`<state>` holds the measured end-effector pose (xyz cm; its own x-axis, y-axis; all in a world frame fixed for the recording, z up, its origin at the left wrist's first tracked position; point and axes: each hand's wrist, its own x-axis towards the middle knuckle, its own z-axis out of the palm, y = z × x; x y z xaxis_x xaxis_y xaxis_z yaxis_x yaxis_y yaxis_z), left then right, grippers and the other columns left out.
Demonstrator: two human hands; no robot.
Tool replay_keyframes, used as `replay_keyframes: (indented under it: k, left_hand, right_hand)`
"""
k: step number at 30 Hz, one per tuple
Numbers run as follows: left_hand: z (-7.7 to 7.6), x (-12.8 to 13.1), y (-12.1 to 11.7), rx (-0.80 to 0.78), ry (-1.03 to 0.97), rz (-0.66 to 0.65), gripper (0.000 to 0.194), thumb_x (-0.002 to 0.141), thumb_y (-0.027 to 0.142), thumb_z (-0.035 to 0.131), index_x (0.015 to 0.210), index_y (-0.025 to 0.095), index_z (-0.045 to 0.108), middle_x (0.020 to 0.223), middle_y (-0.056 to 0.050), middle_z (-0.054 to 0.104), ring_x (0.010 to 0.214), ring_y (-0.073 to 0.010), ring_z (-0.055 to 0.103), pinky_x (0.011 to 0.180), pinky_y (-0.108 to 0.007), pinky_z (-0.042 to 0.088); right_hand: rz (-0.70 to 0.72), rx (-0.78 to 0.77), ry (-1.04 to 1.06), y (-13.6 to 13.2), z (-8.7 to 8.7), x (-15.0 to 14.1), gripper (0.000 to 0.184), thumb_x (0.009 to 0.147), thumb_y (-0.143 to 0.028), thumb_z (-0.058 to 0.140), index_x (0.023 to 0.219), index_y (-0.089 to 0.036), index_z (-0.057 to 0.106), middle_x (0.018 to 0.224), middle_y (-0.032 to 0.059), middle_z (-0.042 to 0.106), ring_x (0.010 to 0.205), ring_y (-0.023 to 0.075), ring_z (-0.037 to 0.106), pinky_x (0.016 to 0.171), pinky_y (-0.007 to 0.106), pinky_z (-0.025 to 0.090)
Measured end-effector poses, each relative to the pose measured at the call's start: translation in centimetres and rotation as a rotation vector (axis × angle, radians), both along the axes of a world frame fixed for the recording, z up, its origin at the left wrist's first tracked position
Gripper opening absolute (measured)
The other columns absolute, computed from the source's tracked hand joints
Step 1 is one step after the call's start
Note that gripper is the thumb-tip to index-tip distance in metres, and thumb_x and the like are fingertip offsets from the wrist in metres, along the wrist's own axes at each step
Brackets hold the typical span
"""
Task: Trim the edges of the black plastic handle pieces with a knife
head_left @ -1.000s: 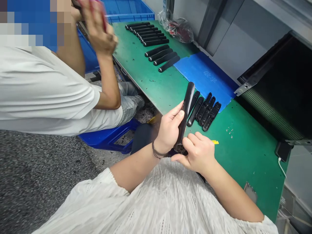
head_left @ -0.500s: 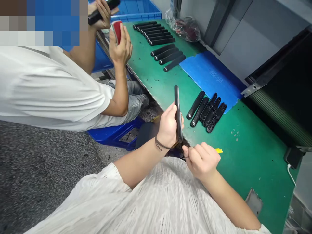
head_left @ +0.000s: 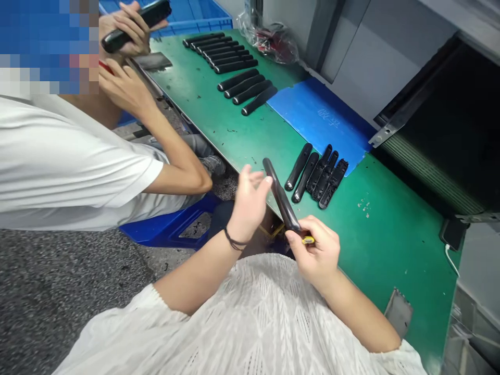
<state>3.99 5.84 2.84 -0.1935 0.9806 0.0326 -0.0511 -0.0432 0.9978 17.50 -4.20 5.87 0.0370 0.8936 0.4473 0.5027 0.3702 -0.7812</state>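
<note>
My right hand (head_left: 318, 250) pinches the lower end of a long, slim black plastic handle (head_left: 282, 197), which tilts up and to the left over the bench edge. A small yellow tool (head_left: 308, 240) is also gripped in that hand; its working end is hidden. Beside the handle, my left hand (head_left: 252, 200) is open, slightly blurred, with fingers spread and the thumb close to the handle. On the bench just past the handle lie two similar black handles (head_left: 299, 166), smooth side up, next to several black half shells (head_left: 333, 183) with their hollow ribbed insides showing.
The green bench (head_left: 375, 245) holds rows of black handles (head_left: 234, 60), a blue sheet (head_left: 324, 112) and a metal plate (head_left: 399, 312). A phone-like black device (head_left: 453, 233) with a white cable lies at right. A co-worker's hand (head_left: 135, 31) holds a black piece at left.
The black handle has passed from my left hand to my right and now tilts left. My left hand has opened and moved left. The co-worker's hands have shifted left in view.
</note>
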Motion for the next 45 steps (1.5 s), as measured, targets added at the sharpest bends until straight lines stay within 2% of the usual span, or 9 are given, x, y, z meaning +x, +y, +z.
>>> replay_keyframes:
  k: [3, 6, 9, 13, 18, 20, 30, 40, 45]
  left_hand:
    - [0.7, -2.6, -0.6, 0.687, 0.469, 0.086, 0.058, 0.09, 0.058, 0.064, 0.132, 0.019, 0.057, 0.127, -0.016, 0.064, 0.131, -0.0336, 0.057, 0.104, -0.052, 0.049]
    - [2.0, -3.5, -1.6, 1.027, 0.558, -0.39, 0.043, 0.104, 0.05, 0.035, 0.099, 0.02, 0.065, 0.088, -0.009, 0.07, 0.089, -0.0248, 0.069, 0.083, -0.043, 0.052]
    - [2.5, -3.0, -2.0, 0.952, 0.493, -0.566, 0.046, 0.106, 0.039, 0.026, 0.071, 0.022, 0.049, 0.056, -0.001, 0.05, 0.051, -0.0165, 0.044, 0.058, -0.036, 0.036]
    - [2.1, -2.6, -1.7, 0.878, 0.408, -0.591, 0.043, 0.105, 0.035, 0.028, 0.067, 0.022, 0.044, 0.055, 0.0, 0.044, 0.05, -0.0158, 0.035, 0.057, -0.035, 0.03]
    - [2.3, -2.3, -1.7, 0.907, 0.389, -0.674, 0.041, 0.104, 0.035, 0.029, 0.068, 0.022, 0.044, 0.056, 0.0, 0.042, 0.053, -0.0162, 0.033, 0.059, -0.035, 0.03]
    - [2.5, -2.0, -1.8, 0.922, 0.389, -0.682, 0.041, 0.104, 0.035, 0.03, 0.067, 0.022, 0.043, 0.056, 0.001, 0.041, 0.053, -0.0161, 0.032, 0.058, -0.035, 0.028]
    - [2.8, -1.9, -2.5, 0.832, 0.45, -0.565, 0.043, 0.103, 0.036, 0.029, 0.066, 0.022, 0.045, 0.056, -0.001, 0.046, 0.05, -0.0159, 0.038, 0.058, -0.036, 0.032]
    - [2.7, -0.5, -4.9, 0.523, 0.378, -0.457, 0.047, 0.108, 0.038, 0.027, 0.065, 0.022, 0.041, 0.058, 0.0, 0.043, 0.054, -0.0152, 0.039, 0.059, -0.035, 0.03]
    - [1.7, 0.3, -5.6, 0.186, 0.067, -0.656, 0.055, 0.109, 0.053, 0.025, 0.069, 0.02, 0.044, 0.064, -0.001, 0.045, 0.059, -0.015, 0.044, 0.06, -0.032, 0.036]
  right_hand:
    - [0.102, -0.029, 0.043, -0.7, 1.9, 0.6, 0.015, 0.096, -0.028, 0.069, 0.086, -0.019, 0.062, 0.068, -0.0042, 0.052, 0.06, 0.0091, 0.046, 0.056, 0.025, 0.037]
    - [0.223, -0.06, 0.044, -1.0, 3.3, 0.9, 0.019, 0.097, -0.035, 0.07, 0.089, -0.02, 0.062, 0.068, -0.0047, 0.052, 0.059, 0.0089, 0.046, 0.055, 0.024, 0.037]
    - [0.248, -0.073, -0.051, -0.9, 4.1, 1.7, 0.018, 0.1, -0.036, 0.066, 0.104, -0.02, 0.061, 0.079, -0.0012, 0.059, 0.066, 0.011, 0.05, 0.059, 0.026, 0.041]
    - [0.358, 0.091, -0.327, -0.5, 4.6, 3.3, 0.022, 0.108, -0.025, 0.04, 0.101, -0.018, 0.06, 0.076, 0.0013, 0.053, 0.067, 0.0142, 0.044, 0.063, 0.03, 0.036]
    - [0.321, 0.099, -0.558, 0.2, 4.7, 3.2, 0.063, 0.097, -0.075, 0.046, 0.088, -0.015, 0.063, 0.069, -0.0013, 0.045, 0.063, 0.0138, 0.035, 0.058, 0.031, 0.028]
    - [0.294, 0.09, -0.579, 0.4, 4.6, 2.7, 0.068, 0.094, -0.081, 0.046, 0.082, -0.016, 0.061, 0.068, -0.0022, 0.044, 0.062, 0.013, 0.034, 0.058, 0.031, 0.026]
    - [0.158, 0.276, -0.727, 0.5, 4.7, 2.5, 0.056, 0.099, -0.065, 0.054, 0.065, -0.021, 0.05, 0.063, -0.0008, 0.04, 0.062, 0.0147, 0.027, 0.057, 0.034, 0.017]
    - [-0.086, 0.482, -0.779, 0.5, 2.3, 2.9, 0.05, 0.095, -0.069, 0.059, 0.074, -0.024, 0.059, 0.06, -0.0003, 0.044, 0.06, 0.0158, 0.031, 0.054, 0.036, 0.018]
    - [-0.183, 0.555, -0.82, 0.9, 1.5, 3.3, 0.045, 0.097, -0.059, 0.062, 0.07, -0.023, 0.058, 0.056, -0.001, 0.044, 0.058, 0.0148, 0.031, 0.054, 0.034, 0.019]
